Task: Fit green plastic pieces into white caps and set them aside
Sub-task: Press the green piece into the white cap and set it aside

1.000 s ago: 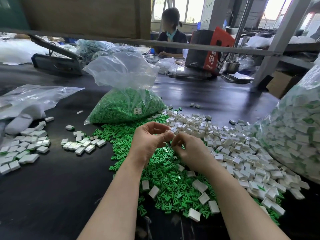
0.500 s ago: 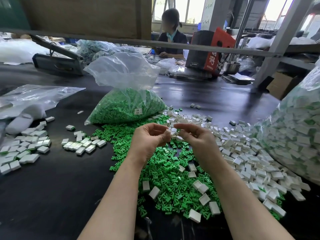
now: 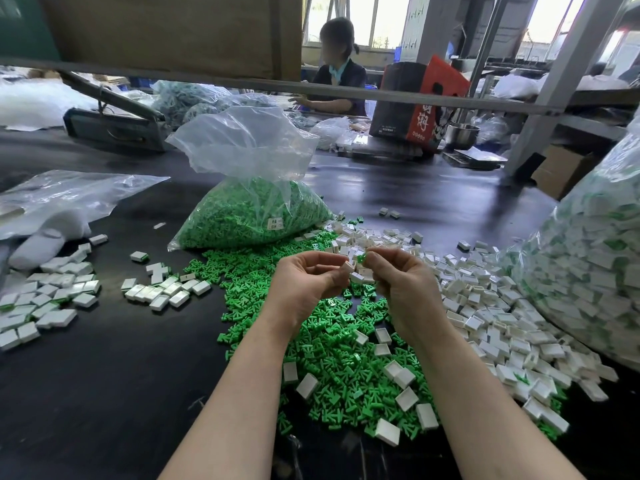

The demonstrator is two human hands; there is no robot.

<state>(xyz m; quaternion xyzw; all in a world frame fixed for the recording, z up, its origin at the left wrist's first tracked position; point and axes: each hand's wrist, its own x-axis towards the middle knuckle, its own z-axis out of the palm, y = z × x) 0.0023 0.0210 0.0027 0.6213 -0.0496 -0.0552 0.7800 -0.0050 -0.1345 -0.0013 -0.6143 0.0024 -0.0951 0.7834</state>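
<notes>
Your left hand [image 3: 304, 282] pinches a white cap [image 3: 347, 267] at the fingertips; your right hand [image 3: 401, 285] pinches a green piece [image 3: 361, 258] just beside it, w/ another cap below. Both are held above the green pile [image 3: 346, 358] on the black table [image 3: 104, 375]. Finished caps [image 3: 166, 289] lie to your left.

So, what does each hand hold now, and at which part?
The left hand pinches a white cap at its edge; the right hand pinches a green piece at one end, fingertips only.
</notes>
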